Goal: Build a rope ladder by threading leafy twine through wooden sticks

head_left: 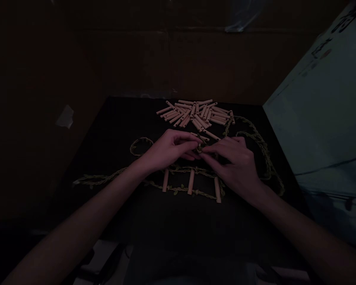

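The scene is dim. My left hand (169, 150) and my right hand (234, 162) meet over a black mat (112, 118), fingertips pinched together on a leafy green vine cord (262, 146) near the middle. A short wooden stick (209, 134) lies right by the fingertips. Just below my hands, three wooden sticks (191, 182) stand like rungs between two strands of the cord. A pile of several loose wooden sticks (195, 113) lies beyond my hands at the mat's far edge.
The vine cord loops to the right and trails off left (91, 180) across the mat. A pale box or panel (323, 118) rises at the right. Brown cardboard (77, 59) lies behind and to the left, with a scrap of tape (65, 117).
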`<state>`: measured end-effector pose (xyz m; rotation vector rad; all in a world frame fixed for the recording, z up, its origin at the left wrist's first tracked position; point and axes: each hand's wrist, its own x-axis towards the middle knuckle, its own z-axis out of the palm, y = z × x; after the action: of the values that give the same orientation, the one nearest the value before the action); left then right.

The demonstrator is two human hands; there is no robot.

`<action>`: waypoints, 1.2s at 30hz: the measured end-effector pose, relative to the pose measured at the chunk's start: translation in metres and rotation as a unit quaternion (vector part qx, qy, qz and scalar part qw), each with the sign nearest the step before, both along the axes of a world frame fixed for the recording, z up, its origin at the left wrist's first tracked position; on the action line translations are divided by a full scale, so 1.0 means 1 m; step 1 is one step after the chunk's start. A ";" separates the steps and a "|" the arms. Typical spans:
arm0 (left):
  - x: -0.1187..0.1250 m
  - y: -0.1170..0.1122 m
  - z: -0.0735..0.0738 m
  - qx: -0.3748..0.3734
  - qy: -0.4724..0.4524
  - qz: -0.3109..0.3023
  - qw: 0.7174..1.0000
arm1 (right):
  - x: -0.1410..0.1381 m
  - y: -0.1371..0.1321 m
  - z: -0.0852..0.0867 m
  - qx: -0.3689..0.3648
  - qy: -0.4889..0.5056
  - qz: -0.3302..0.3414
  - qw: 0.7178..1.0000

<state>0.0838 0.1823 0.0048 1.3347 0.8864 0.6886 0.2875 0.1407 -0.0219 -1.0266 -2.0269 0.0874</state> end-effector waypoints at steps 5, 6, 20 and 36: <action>-0.001 0.000 -0.003 0.027 0.000 -0.031 0.999 | -0.001 0.000 0.000 0.001 -0.001 0.001 1.000; -0.001 0.000 -0.003 0.028 0.003 -0.029 0.999 | -0.001 0.000 0.000 0.000 0.001 0.001 1.000; -0.003 0.004 0.000 -0.003 0.031 0.021 0.999 | -0.002 -0.002 0.001 -0.073 0.056 0.016 0.996; -0.002 0.013 -0.007 0.048 0.008 0.142 0.989 | -0.002 -0.003 0.004 -0.086 0.060 0.006 0.994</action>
<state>0.0814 0.1952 -0.0021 1.3121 1.0796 0.9523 0.2852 0.1381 -0.0179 -1.0893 -1.9405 0.3276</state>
